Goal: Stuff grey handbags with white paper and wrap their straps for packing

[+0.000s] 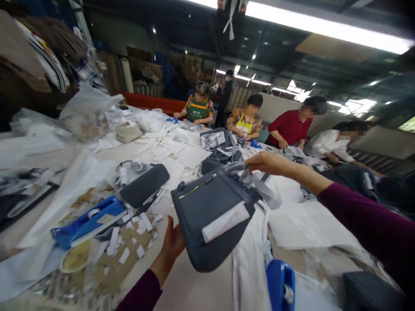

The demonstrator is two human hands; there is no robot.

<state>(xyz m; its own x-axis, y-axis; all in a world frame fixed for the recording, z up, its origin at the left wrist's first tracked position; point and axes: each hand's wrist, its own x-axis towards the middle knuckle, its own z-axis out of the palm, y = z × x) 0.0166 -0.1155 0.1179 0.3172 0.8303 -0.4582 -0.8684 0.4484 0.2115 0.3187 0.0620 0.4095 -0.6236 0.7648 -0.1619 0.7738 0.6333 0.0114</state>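
A dark grey bag [210, 216] with a gold zip tilts toward me above the table, a roll of white paper [226, 221] across its front. My right hand [267, 163] is closed on the grey wrapped strap [240, 169] at its top right corner. At the bag's lower left edge is my left hand [171, 243], its thumb stretched up and apart from the bag. The bag's edge hides its other fingers. Left of the bag lie a dark grey pouch-like piece [145, 185] and a blue tape dispenser [87, 221].
Small white slips [124, 255] lie on brown cardboard at left. Another blue dispenser [280, 285] stands at the front right, near white paper sheets [311, 224]. More dark bags [215, 160] are heaped behind. Several co-workers [197, 108] work along the far side.
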